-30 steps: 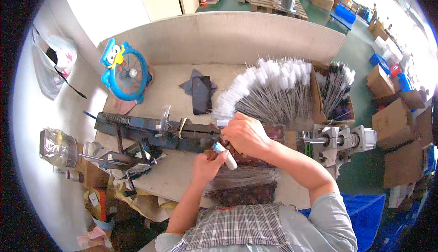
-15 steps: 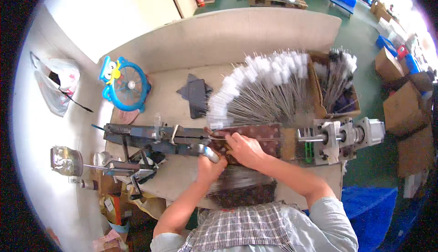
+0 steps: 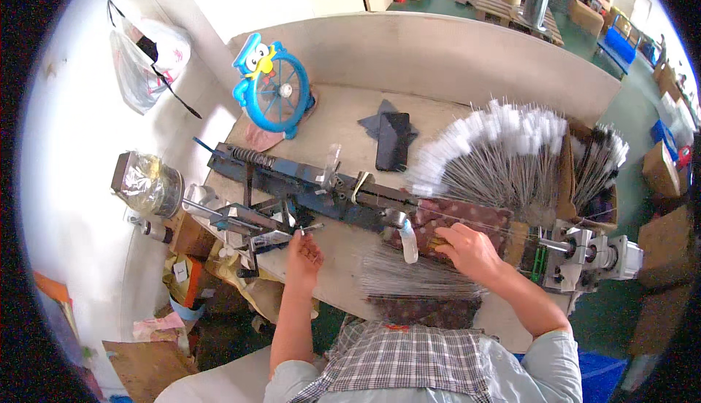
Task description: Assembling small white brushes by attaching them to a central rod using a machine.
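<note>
My left hand is at the end of a small metal frame with a crank. Its fingers are curled at the frame's tip; anything in them is too small to name. My right hand rests over the brown patterned cloth, fingertips pinched near a small yellowish spot. Left of it a lever with a whitish handle stands free, attached to the long dark metal rail. Thin straight wires lie in a bundle below the cloth. Finished-looking white-tufted wire brushes fan out behind.
A motor-driven chuck sits at the rail's right end. A cardboard box holds dark-tipped brushes. A blue toy-shaped fan and a black phone stand at the back. A plastic-wrapped container is at the left.
My left hand has let go of the lever handle and moved left to the small metal frame. My right hand has stayed over the cloth. The view has turned left.
</note>
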A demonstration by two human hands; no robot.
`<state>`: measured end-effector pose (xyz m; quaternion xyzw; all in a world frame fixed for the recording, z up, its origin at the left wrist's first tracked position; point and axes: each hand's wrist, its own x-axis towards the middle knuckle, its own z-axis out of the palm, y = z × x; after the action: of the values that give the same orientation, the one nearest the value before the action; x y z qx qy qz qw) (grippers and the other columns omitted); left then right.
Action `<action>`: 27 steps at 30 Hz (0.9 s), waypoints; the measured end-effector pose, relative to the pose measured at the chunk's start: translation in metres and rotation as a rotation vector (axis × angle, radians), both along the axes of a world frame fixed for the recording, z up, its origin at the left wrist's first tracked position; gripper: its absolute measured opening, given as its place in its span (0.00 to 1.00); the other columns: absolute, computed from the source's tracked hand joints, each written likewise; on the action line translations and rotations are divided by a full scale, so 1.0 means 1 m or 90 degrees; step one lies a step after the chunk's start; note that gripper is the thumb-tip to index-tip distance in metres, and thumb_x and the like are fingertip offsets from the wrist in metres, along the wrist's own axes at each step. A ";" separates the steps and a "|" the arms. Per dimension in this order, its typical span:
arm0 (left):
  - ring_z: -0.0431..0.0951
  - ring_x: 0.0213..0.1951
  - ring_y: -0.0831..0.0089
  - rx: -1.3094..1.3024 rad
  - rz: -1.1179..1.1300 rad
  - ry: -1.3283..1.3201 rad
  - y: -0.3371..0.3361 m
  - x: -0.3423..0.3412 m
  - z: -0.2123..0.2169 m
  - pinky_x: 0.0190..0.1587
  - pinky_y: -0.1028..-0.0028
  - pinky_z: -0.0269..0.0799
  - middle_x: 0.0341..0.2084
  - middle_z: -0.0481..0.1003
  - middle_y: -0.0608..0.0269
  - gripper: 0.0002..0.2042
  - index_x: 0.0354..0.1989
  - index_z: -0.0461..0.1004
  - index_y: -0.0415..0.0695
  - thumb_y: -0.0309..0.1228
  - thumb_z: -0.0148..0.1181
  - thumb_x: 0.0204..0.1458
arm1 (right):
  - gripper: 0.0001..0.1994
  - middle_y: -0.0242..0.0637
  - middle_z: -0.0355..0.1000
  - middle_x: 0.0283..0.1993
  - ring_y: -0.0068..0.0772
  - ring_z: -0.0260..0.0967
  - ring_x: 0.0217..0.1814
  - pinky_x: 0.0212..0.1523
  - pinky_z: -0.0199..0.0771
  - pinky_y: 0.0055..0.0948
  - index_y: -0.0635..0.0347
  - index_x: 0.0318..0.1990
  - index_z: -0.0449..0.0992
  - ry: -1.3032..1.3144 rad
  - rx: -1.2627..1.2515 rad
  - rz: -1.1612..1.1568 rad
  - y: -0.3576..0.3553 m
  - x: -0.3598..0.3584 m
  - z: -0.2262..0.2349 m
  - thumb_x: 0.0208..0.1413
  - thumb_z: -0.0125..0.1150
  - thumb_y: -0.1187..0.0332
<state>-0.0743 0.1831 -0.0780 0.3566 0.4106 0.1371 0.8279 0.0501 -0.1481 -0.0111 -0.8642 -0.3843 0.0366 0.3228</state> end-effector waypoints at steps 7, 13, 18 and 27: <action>0.67 0.26 0.78 -0.030 0.044 -0.020 0.006 0.001 -0.011 0.31 0.75 0.64 0.22 0.68 0.72 0.09 0.29 0.72 0.48 0.39 0.61 0.48 | 0.12 0.43 0.67 0.34 0.48 0.68 0.36 0.35 0.72 0.39 0.62 0.42 0.71 0.023 -0.019 0.035 -0.002 -0.004 0.011 0.47 0.57 0.75; 0.65 0.25 0.79 -0.028 0.105 -0.035 -0.002 0.008 -0.008 0.28 0.77 0.62 0.21 0.67 0.72 0.05 0.28 0.72 0.47 0.33 0.59 0.48 | 0.13 0.41 0.67 0.35 0.46 0.69 0.36 0.35 0.72 0.36 0.61 0.42 0.72 0.012 0.026 0.037 -0.013 -0.004 0.039 0.45 0.57 0.77; 0.68 0.25 0.79 0.478 -0.158 0.042 -0.073 0.013 0.022 0.30 0.76 0.65 0.19 0.68 0.69 0.03 0.28 0.73 0.43 0.28 0.57 0.49 | 0.09 0.38 0.71 0.28 0.41 0.70 0.34 0.34 0.71 0.33 0.60 0.34 0.76 -0.163 0.062 -0.069 -0.028 0.010 0.062 0.42 0.62 0.72; 0.70 0.24 0.83 0.122 -0.320 -0.203 -0.215 0.084 0.056 0.28 0.83 0.66 0.24 0.74 0.67 0.06 0.34 0.74 0.39 0.29 0.56 0.53 | 0.11 0.42 0.74 0.33 0.45 0.71 0.37 0.39 0.71 0.35 0.61 0.33 0.77 0.012 0.151 -0.137 -0.054 0.022 0.043 0.42 0.63 0.66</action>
<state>0.0097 -0.0315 -0.0220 0.4972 0.1597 0.0199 0.8526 0.0722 -0.2017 0.0323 -0.8559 -0.2878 -0.0357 0.4281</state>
